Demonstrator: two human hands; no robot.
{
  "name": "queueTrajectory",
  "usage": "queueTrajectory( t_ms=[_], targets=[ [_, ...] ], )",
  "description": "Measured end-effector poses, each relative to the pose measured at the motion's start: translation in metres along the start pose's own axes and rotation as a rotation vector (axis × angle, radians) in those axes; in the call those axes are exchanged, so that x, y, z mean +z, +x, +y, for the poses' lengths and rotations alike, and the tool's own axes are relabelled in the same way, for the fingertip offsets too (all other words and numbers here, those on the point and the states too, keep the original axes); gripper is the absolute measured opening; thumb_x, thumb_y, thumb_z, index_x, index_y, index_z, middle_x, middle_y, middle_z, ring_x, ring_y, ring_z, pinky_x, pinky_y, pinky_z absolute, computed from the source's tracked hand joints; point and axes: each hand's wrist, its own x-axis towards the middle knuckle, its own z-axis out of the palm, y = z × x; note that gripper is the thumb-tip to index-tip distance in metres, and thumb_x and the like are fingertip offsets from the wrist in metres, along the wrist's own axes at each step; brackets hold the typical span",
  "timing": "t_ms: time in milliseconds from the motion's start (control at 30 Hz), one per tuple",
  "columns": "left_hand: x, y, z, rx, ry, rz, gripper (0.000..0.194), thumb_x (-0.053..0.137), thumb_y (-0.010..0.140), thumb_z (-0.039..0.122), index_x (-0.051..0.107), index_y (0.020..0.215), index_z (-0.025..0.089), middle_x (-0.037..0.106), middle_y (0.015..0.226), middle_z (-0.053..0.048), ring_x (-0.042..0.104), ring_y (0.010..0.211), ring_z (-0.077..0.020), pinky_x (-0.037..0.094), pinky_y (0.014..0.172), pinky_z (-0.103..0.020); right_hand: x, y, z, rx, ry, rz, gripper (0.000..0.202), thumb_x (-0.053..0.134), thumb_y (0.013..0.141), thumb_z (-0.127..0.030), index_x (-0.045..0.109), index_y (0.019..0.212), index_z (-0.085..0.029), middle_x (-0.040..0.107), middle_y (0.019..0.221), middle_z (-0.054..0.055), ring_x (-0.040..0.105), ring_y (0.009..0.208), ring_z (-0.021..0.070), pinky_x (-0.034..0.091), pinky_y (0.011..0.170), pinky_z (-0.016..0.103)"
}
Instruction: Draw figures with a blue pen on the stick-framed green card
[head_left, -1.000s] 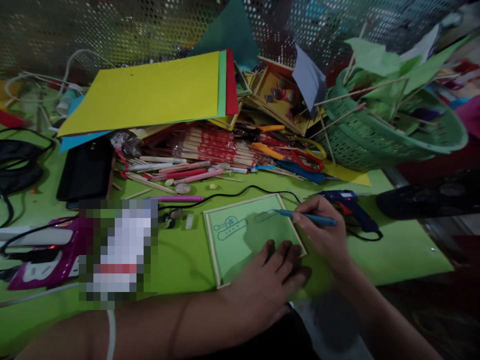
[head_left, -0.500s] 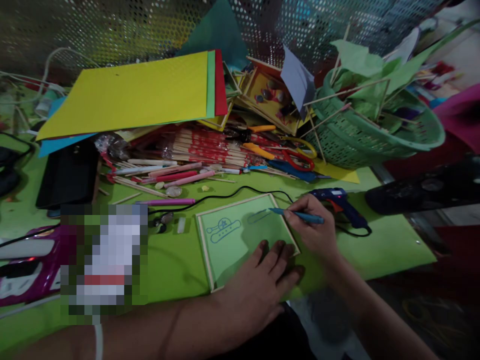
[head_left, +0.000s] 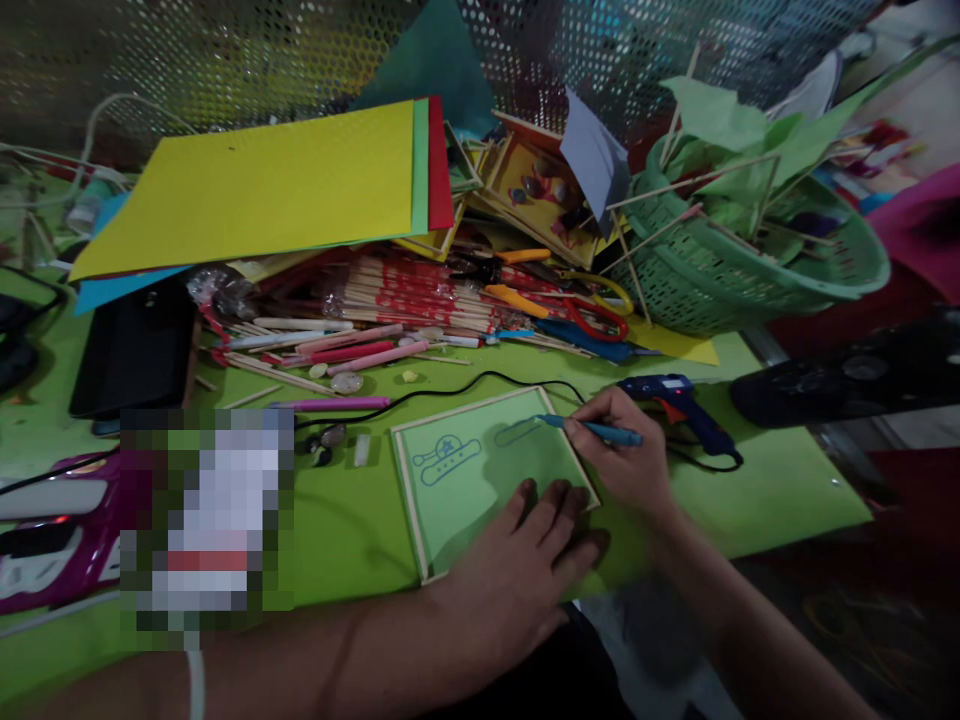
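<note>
Right hand (head_left: 626,450): fingers pinched around blue pen (head_left: 611,433), tip at 1 o'clock on framed green card (head_left: 484,492). Left hand (head_left: 529,560): palm down, fingers parted, card's 5 o'clock.

A yellow sheet (head_left: 262,190) lies left of a green basket (head_left: 720,290) holding, seemingly, paper (head_left: 716,118).

Green tabletop (head_left: 787,490) is carrying framed green card (head_left: 480,490); glue gun (head_left: 688,408) is lying right of it, purple pen (head_left: 337,405) left.

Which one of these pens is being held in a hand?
The blue pen in the right hand; the others, such as the purple pen, lie unheld.
</note>
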Motion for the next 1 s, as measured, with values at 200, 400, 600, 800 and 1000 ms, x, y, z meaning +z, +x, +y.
queueTrajectory(
  t_ms=[200, 400, 600, 800, 1000],
  targets=[
    [-0.0014, 0.0001, -0.0002, 0.002, 0.007, -0.003, 0.076, 0.067, 0.092, 0.051, 0.040, 0.155, 0.018, 0.037, 0.164, -0.019, 0.033, 0.152, -0.0356, 0.026, 0.121, -0.053, 0.0002, 0.0005, 0.0002, 0.007, -0.040, 0.036, 0.014, 0.069, 0.085, -0.025, 0.057, 0.077, -0.023, 0.057, 0.061, -0.006, 0.050, 0.051, 0.0120, 0.040, 0.049, 0.025],
    [0.0002, -0.0006, 0.0001, 0.001, 0.001, 0.004, 0.078, 0.069, 0.090, 0.051, 0.040, 0.155, 0.017, 0.036, 0.164, -0.020, 0.033, 0.152, -0.0363, 0.027, 0.121, -0.054, -0.0008, 0.0004, -0.0008, 0.003, -0.055, 0.064, 0.016, 0.068, 0.083, -0.025, 0.055, 0.075, -0.024, 0.055, 0.059, -0.006, 0.049, 0.049, 0.0120, 0.040, 0.049, 0.025],
    [0.0006, -0.0006, 0.0003, 0.002, 0.003, 0.003, 0.078, 0.068, 0.091, 0.051, 0.039, 0.155, 0.017, 0.035, 0.165, -0.020, 0.032, 0.152, -0.0357, 0.027, 0.121, -0.053, -0.0017, -0.0016, -0.0001, 0.013, -0.048, 0.067, 0.015, 0.068, 0.082, -0.023, 0.055, 0.074, -0.024, 0.056, 0.060, -0.006, 0.049, 0.051, 0.0123, 0.040, 0.049, 0.025],
    [-0.0017, -0.0005, -0.0008, 0.005, -0.009, -0.008, 0.077, 0.066, 0.093, 0.049, 0.038, 0.156, 0.016, 0.035, 0.165, -0.020, 0.032, 0.152, -0.0358, 0.027, 0.121, -0.054, -0.0017, -0.0013, -0.0033, 0.031, -0.030, 0.052, 0.015, 0.067, 0.080, -0.023, 0.054, 0.072, -0.024, 0.055, 0.060, -0.005, 0.048, 0.051, 0.0129, 0.039, 0.050, 0.027],
    [0.0000, -0.0007, -0.0006, 0.000, -0.007, -0.003, 0.077, 0.067, 0.092, 0.050, 0.038, 0.155, 0.017, 0.034, 0.165, -0.019, 0.030, 0.153, -0.0354, 0.024, 0.122, -0.053, -0.0026, -0.0017, -0.0052, 0.045, 0.007, 0.033, 0.014, 0.067, 0.078, -0.023, 0.055, 0.071, -0.024, 0.055, 0.060, -0.004, 0.047, 0.051, 0.0130, 0.037, 0.049, 0.027]
  ],
)
